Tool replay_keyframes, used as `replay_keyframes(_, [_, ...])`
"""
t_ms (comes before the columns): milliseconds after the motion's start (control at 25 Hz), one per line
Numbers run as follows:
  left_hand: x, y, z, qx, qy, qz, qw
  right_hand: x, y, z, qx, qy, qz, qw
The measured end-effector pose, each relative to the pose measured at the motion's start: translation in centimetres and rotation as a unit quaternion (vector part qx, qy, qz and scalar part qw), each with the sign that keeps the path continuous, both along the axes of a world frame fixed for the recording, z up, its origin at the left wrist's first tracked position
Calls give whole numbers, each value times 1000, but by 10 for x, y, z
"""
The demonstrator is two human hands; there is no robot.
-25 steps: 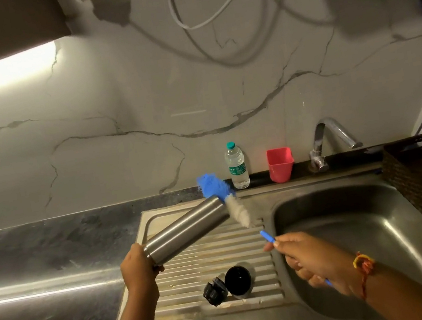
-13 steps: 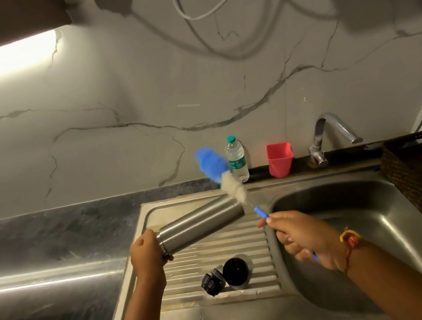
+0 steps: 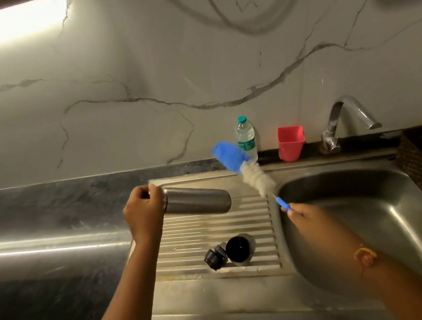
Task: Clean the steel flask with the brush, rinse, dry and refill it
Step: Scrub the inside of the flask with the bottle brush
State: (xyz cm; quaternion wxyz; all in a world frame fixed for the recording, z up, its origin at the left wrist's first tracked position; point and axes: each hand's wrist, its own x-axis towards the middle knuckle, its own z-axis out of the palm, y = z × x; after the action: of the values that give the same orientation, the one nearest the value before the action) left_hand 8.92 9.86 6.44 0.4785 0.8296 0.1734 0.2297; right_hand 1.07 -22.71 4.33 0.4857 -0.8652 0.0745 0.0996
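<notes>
— Head view, lower centre: our cap [image 3: 239, 249] and stopper [image 3: 215, 257] lay off on the drainboard [image 3: 215, 231]. Progress?
— Mid-frame, our left hand [image 3: 144, 214] gripped the flask [image 3: 199, 200] by its base; our right hand [image 3: 302, 213] pinched the brush [image 3: 257, 180], bristles outside the mouth. Rinsing, drying, refilling remained, we judged.

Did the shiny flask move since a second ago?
Yes. The flask, held by the left hand, has swung its free end down, away from the water bottle and toward the ribbed drainboard.
</notes>
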Motion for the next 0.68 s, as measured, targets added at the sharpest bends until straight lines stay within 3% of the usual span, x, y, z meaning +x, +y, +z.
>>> replay_keyframes(320, [25,-40,28,271,-22,-118,955,-4,-8,-3,-155,-20,57,986])
replay_keyframes(680, [35,-57,23,345,63,-150,925,-6,-35,0,-168,-9,90,982])
